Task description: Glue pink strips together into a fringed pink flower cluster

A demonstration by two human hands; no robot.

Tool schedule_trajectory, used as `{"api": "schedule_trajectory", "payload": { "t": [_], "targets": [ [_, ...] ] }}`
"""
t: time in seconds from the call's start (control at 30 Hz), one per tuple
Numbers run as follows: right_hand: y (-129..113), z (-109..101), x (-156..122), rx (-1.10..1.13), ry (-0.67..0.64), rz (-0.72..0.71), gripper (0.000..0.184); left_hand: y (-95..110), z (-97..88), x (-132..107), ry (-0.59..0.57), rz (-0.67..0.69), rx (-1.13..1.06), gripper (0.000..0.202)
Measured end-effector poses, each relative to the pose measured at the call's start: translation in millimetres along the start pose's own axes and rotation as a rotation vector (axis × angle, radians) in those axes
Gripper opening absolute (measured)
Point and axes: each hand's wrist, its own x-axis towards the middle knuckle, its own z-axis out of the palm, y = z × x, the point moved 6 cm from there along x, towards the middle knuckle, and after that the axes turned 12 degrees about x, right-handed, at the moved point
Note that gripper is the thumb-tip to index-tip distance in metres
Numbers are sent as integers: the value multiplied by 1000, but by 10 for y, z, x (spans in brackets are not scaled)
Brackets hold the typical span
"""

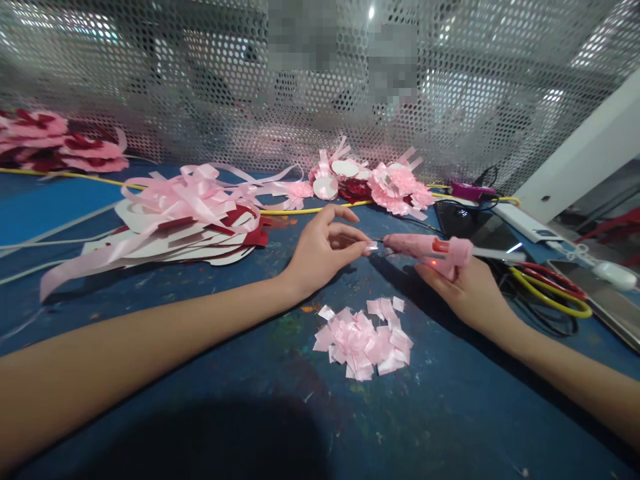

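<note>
Between thumb and fingertips my left hand (323,252) pinches a small piece of pale pink ribbon (372,246). My right hand (467,290) is wrapped round the handle of a pink hot glue gun (417,246), its red light lit. The gun's nozzle points left and lies close to the ribbon piece; whether they touch I cannot tell. A clear glue stick (500,255) juts from the gun's back. Below both hands, a loose heap of cut pink ribbon pieces (363,343) lies on the blue table (280,413).
At left, pink ribbons (195,200) lie over stacked white and red cut-outs (175,247). Pink rosettes (395,187) rest at the back against a perforated metal screen (210,100). A black phone or tablet (475,223), a white power strip (527,223) and coiled cables (555,293) sit at right.
</note>
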Motion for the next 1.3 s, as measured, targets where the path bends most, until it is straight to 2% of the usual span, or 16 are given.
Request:
{"api": "schedule_trajectory", "payload": {
  "t": [0.07, 0.13, 0.23, 0.27, 0.3, 0.37, 0.43, 0.53, 0.6, 0.67, 0.9, 1.1, 1.3],
  "targets": [
    [93, -20, 0, 22, 41, 74, 26, 22, 2, -9, -1, 6, -10, 36],
    [132, -158, -32, 103, 239, 81, 32, 56, 11, -31, -3, 15, -37, 37],
    [47, -437, -185, 198, 613, -63, 21, 125, 65, -104, -31, 14, -107, 36],
    [-15, -492, -243, 213, 677, -122, 16, 147, 97, -139, -49, 3, -131, 36],
    [-83, -511, -284, 221, 682, -164, 16, 165, 137, -179, -75, -17, -154, 37],
    [-226, -456, -319, 223, 561, -188, 20, 205, 227, -264, -142, -48, -190, 37],
    [-344, -310, -319, 174, 353, -140, 16, 244, 316, -341, -225, -69, -221, 35],
    [-489, -56, -319, 230, 26, -159, 15, 282, 403, -413, -332, -78, -225, 31],
    [-546, 37, -322, 277, -95, -203, 20, 287, 417, -426, -360, -77, -200, 30],
    [-566, 56, -320, 282, -119, -237, 20, 277, 411, -423, -358, -81, -172, 29],
    [-581, 11, -308, 185, -61, -275, 8, 202, 419, -428, -376, -105, -86, 28],
    [-612, -9, -293, 132, -24, -331, 7, 177, 425, -424, -371, -120, -40, 29],
    [-672, -47, -297, 114, -3, -348, 10, 247, 414, -422, -371, -10, 56, 21]
  ]
}}
